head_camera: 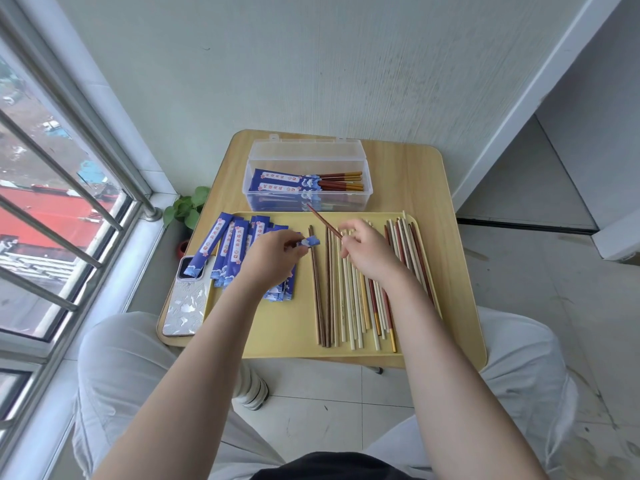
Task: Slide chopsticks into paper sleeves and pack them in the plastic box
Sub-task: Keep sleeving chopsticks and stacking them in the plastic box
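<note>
Grip of the left hand [273,254] pinches a paper sleeve [309,242]; right hand [367,249] pinches a reddish chopstick [323,222] angled far-left, tip just beyond the sleeve.

Small wood table [408,174] w/ yellow tray [287,327], plastic box [304,157], phone [185,303].

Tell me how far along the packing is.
Done: a few sleeved pairs lie in the box. In hand: the left hand pinches a sleeve, the right hand holds a chopstick. Left: many loose chopsticks and empty sleeves on the tray.
</note>
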A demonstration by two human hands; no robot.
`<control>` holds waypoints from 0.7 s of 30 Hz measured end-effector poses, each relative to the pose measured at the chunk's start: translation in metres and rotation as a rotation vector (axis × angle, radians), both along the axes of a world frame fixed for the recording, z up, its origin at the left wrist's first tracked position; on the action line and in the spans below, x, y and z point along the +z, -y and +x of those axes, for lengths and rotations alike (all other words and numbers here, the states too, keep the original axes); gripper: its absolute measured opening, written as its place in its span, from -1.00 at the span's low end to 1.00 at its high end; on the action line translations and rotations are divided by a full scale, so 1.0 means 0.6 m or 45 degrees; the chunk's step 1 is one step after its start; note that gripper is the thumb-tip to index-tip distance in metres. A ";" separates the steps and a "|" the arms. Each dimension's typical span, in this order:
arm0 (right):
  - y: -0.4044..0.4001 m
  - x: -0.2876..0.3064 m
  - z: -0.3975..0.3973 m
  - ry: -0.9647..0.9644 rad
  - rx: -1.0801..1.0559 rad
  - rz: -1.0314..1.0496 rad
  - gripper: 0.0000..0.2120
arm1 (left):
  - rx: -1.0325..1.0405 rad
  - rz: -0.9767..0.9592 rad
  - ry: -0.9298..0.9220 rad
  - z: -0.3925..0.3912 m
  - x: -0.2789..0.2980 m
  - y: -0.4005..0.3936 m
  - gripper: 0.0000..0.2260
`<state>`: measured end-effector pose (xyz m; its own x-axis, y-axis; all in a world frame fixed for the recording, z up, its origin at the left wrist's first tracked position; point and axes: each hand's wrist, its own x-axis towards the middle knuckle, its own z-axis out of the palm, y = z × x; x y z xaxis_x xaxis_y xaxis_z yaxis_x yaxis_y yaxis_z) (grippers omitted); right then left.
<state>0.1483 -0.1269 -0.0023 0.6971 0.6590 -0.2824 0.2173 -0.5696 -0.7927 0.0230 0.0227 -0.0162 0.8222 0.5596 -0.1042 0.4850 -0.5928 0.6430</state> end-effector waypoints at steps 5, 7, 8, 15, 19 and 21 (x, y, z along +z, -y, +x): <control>0.005 0.004 0.003 0.237 -0.022 -0.110 -0.77 | 0.160 0.149 -0.027 -0.011 -0.009 -0.009 -0.75; 0.007 0.005 0.003 0.337 -0.009 -0.137 -0.77 | 0.218 0.161 -0.007 -0.014 -0.014 -0.014 -0.76; 0.007 0.006 0.003 0.376 0.003 -0.156 -0.76 | 0.232 0.155 0.017 -0.015 -0.018 -0.016 -0.77; -0.002 0.001 0.001 0.574 0.064 -0.269 -0.74 | 0.113 0.090 0.104 -0.012 -0.023 -0.013 -0.78; -0.006 0.003 -0.004 0.611 0.105 -0.261 -0.75 | -0.017 0.175 0.055 -0.009 -0.024 0.000 -0.81; -0.004 0.005 -0.002 0.627 0.093 -0.264 -0.75 | 0.011 0.180 0.076 -0.009 -0.027 0.001 -0.82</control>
